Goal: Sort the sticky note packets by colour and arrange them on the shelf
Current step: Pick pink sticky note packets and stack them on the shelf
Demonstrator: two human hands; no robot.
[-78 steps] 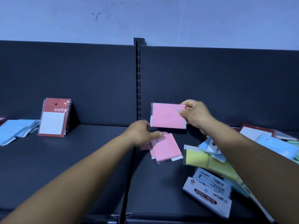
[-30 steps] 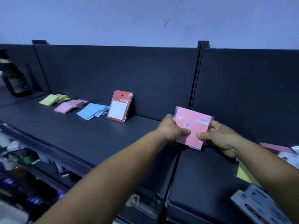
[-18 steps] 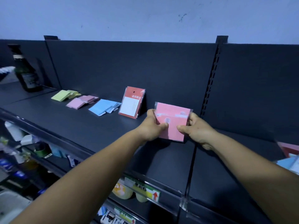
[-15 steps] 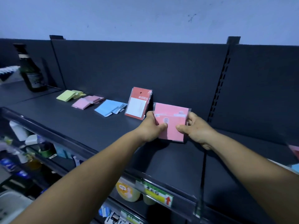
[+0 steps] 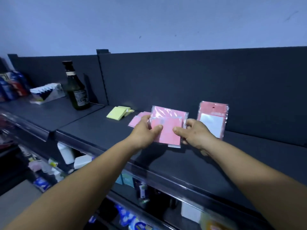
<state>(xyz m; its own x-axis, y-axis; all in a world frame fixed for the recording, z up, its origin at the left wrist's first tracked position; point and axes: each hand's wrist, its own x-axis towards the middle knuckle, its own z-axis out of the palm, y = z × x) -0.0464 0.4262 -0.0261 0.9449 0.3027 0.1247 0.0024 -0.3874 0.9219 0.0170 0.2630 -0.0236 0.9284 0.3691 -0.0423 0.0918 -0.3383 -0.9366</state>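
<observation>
Pink packets (image 5: 167, 130) before red-carded packet (image 5: 212, 118)

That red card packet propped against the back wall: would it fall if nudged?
Probably. The red card packet stands nearly upright, leaning on the back panel, so a nudge might tip it. It looks thin and flat, likely light. Its shiny wrap may slide on the shelf.

Dim bluish light (wide-angle bending at edges), lower shelves seemingly blurred.
</observation>
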